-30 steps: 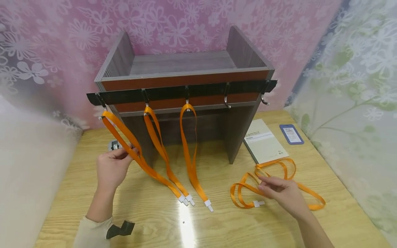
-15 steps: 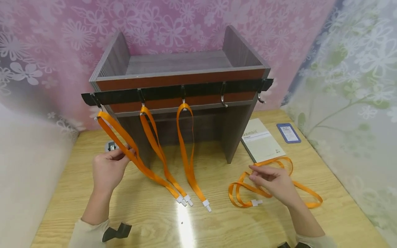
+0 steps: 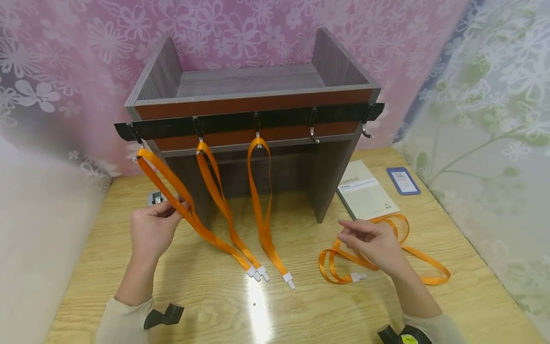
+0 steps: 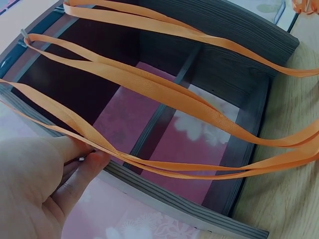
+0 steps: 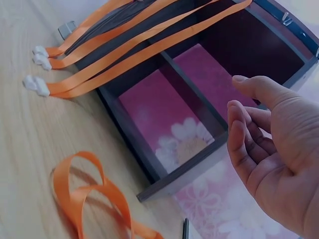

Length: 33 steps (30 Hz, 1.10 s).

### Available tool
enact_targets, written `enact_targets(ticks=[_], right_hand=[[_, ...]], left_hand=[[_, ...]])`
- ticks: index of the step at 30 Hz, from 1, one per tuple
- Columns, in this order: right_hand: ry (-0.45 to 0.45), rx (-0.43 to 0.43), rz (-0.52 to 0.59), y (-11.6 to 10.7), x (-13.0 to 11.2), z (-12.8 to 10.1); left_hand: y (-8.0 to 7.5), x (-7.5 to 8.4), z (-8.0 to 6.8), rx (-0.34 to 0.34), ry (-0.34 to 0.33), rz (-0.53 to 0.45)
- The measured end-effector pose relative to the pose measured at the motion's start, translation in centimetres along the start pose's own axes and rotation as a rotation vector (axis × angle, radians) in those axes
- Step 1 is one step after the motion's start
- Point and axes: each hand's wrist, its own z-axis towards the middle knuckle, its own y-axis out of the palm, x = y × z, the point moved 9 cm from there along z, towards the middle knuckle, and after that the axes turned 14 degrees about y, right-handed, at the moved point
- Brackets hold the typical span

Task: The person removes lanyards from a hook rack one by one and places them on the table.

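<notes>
Only overhead – notebook [image 3: 366, 190]; wrists miss it.

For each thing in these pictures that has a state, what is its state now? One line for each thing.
Left hand: pinches the leftmost hanging orange lanyard.
Right hand: open, holds nothing, above the loose orange lanyards.
Middle two hanging orange lanyards: on hooks, clip ends on the wooden table.
Two right metal hooks: bare.
Blue card holder: flat on the table.
</notes>
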Motion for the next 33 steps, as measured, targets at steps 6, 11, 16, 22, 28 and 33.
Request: enact_targets(ticks=[6, 11, 16, 22, 28, 33], right_hand=[[-0.008, 0.039, -0.043, 0.5, -1.1, 0.8], [-0.021, 0.025, -0.056, 1.1, -1.9, 1.5], [-0.030, -0.014, -0.016, 2.0, -2.2, 2.5], [-0.003, -0.046, 0.003, 3.4, -2.6, 3.6], [-0.056, -0.084, 0.037, 4.6, -3.6, 4.4], [-0.073, -0.119, 0.093, 5.5, -4.1, 5.1]], left_hand=[[0.0, 0.0, 0.1, 0.014, 0.009, -0.001], [0.1, 0.0, 0.2, 0.016, 0.005, -0.018], [0.1, -0.2, -0.1, 0.009, -0.021, -0.028], [0.0, -0.5, -0.2, 0.019, -0.023, -0.024], [0.1, -0.8, -0.2, 0.048, -0.033, -0.047], [0.0, -0.8, -0.1, 0.037, -0.046, -0.036]])
